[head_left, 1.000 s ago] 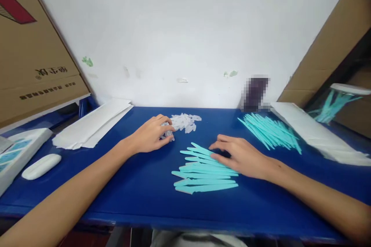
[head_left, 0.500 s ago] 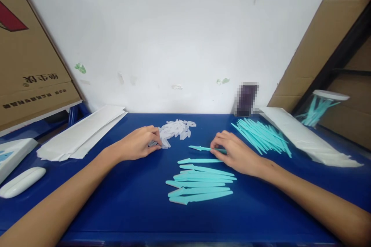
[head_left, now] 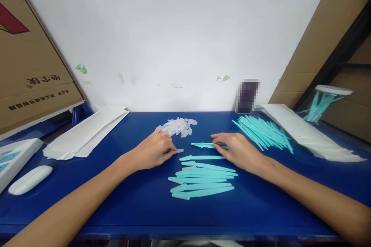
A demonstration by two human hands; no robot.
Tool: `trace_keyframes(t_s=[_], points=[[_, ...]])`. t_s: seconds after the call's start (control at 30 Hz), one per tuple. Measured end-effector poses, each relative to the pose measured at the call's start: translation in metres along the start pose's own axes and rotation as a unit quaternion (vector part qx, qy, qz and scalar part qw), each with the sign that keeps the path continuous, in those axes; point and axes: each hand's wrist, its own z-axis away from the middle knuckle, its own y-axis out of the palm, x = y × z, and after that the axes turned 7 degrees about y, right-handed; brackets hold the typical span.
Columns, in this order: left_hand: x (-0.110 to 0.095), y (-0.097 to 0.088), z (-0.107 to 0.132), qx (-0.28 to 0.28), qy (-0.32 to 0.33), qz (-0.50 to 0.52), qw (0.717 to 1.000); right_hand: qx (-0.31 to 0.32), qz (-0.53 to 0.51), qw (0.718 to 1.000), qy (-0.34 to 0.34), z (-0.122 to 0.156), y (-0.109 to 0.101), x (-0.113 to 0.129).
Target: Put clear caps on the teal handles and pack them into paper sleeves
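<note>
My left hand is closed in a pinch on a small clear plastic cap, just in front of a heap of clear caps. My right hand pinches the handle of one teal plastic blade-shaped stick, held flat just above the blue table. The cap's open end faces the stick's pointed tip, a small gap between them. Below lies a fanned row of teal capped sticks.
A loose pile of teal sticks lies at the back right, beside a stack of white sleeves. More white sleeves lie back left. A white oval case and a white box sit at the left. Cardboard boxes flank both sides.
My left hand left the heap with one clear cap and moved right toward the stick's tip. My right hand picked one teal stick off the row and holds it near the cap.
</note>
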Motion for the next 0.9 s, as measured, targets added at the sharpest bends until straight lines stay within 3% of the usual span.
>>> trace_keyframes(t_s=[0.33, 0.57, 0.8, 0.9], points=[[0.006, 0.005, 0.002, 0.026, -0.05, -0.004, 0.998, 0.062, 0.054, 0.995, -0.048, 0.003, -0.002, 0.0], [0.003, 0.003, 0.0, 0.002, -0.034, 0.022, 0.999, 0.096, -0.027, 0.994, 0.049, -0.003, -0.01, -0.009], [0.001, 0.001, 0.0, 0.016, -0.062, -0.004, 0.998, 0.242, -0.103, 0.959, 0.104, -0.013, -0.032, -0.014], [0.005, -0.005, 0.004, 0.002, -0.055, -0.019, 0.998, 0.252, -0.126, 0.953, 0.11, -0.013, -0.033, -0.016]])
